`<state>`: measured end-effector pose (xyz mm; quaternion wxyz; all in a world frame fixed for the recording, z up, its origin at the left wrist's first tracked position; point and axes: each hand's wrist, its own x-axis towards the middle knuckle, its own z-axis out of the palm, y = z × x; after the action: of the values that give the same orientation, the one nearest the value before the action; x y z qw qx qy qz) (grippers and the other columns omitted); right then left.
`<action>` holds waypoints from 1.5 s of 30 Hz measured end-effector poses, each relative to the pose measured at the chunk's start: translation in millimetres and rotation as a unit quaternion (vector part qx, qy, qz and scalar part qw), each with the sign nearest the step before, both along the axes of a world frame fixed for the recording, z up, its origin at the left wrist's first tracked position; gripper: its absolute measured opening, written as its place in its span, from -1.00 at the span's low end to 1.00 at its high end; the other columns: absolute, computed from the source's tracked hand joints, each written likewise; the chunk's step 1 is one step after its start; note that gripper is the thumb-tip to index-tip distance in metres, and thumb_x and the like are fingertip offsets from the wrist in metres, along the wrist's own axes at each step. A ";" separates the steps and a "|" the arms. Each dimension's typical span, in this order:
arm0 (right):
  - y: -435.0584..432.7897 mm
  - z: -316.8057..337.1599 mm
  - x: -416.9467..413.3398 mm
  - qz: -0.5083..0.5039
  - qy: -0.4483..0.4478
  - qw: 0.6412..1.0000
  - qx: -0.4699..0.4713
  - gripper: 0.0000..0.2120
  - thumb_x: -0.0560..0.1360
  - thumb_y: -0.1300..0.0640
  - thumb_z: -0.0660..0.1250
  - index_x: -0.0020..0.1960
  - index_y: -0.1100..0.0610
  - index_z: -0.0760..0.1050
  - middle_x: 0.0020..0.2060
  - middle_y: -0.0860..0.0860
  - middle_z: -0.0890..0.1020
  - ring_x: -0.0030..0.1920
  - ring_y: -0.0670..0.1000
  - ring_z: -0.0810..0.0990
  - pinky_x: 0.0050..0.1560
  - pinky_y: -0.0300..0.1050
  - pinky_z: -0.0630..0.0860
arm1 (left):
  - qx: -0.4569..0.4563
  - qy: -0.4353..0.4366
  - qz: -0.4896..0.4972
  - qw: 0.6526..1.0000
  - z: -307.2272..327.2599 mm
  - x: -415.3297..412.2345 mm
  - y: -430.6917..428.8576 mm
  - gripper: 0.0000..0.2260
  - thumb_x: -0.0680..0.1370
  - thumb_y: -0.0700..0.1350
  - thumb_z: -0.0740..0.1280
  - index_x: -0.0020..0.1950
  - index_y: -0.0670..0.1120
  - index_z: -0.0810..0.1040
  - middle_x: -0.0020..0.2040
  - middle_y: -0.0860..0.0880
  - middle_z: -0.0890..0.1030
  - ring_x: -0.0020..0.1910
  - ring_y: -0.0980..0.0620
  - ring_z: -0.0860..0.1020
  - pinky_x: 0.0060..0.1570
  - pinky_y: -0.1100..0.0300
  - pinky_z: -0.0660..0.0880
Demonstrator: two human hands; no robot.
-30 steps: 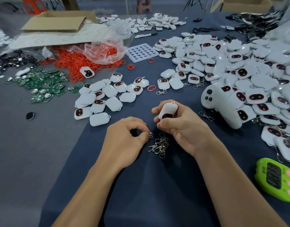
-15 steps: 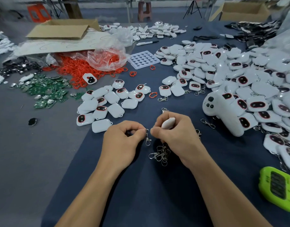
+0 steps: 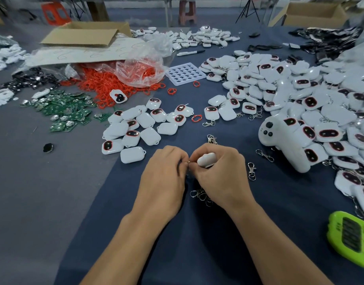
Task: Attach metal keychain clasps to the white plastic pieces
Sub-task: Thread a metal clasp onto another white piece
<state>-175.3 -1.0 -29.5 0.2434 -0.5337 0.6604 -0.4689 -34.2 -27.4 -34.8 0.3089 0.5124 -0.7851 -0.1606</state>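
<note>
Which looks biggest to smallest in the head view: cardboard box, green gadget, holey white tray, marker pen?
1. cardboard box and green gadget: about tied; gadget sits nearer, cut off.
2. holey white tray
3. marker pen

White plastic pieces [image 3: 312, 93] (dark ovals rimmed red), orange rings [image 3: 103, 85], green circuit boards [image 3: 64, 110], lime-green timer [image 3: 350, 237], navy cloth [image 3: 197, 243].

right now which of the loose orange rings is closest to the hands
The orange ring just left of the clasped white piece; the other loose ones lie farther back near the hole tray.
</note>
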 end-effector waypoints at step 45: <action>0.0 -2.8 -7.4 0.069 -0.099 0.993 0.014 -0.86 0.35 0.22 0.54 -0.30 0.02 0.65 -0.51 -0.07 0.56 -0.48 -0.17 0.44 -0.45 -0.30 0.37 | 0.097 0.246 -0.018 0.964 7.4 8.2 -0.1 -0.86 0.41 -0.12 0.42 -0.21 0.14 0.68 -0.14 0.17 0.69 -0.15 0.11 0.60 -0.15 0.32 0.47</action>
<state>-182.7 -1.0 -32.3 0.3469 -0.5253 0.6010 -0.4925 -26.0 -27.5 -27.4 0.4380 0.4707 -0.6747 -0.3625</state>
